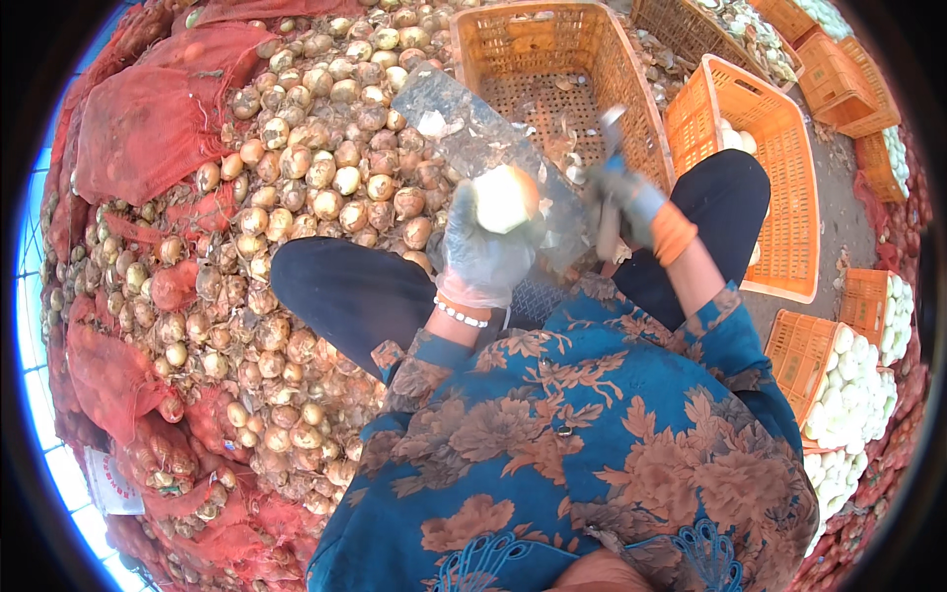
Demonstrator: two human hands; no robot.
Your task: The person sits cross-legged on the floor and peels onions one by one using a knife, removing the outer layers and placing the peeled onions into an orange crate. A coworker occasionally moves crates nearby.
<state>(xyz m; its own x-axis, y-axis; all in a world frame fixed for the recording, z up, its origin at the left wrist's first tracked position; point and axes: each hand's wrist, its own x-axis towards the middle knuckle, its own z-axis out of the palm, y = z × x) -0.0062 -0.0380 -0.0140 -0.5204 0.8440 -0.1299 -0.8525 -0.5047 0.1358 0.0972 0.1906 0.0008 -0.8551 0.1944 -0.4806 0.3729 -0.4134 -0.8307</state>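
My left hand (484, 248), in a pale glove under a thin clear plastic one, holds a partly peeled onion (506, 198) above a dirty flat board (473, 122). The onion is white with some brown-orange skin at its right side. My right hand (629, 196), in a grey glove with an orange cuff, is closed around a small knife (612, 126) and is blurred by motion. Its blade points up, away from me. Scraps of onion skin (436, 124) lie on the board, which rests across the near edge of an orange plastic crate (662, 126).
A large heap of unpeeled onions (296, 214) and red mesh sacks (148, 133) lie to the left. Another orange crate (803, 222) with a few peeled onions stands at the right. Farther right are crates heaped with peeled onions (851, 392). A crate of skins is at the top right.
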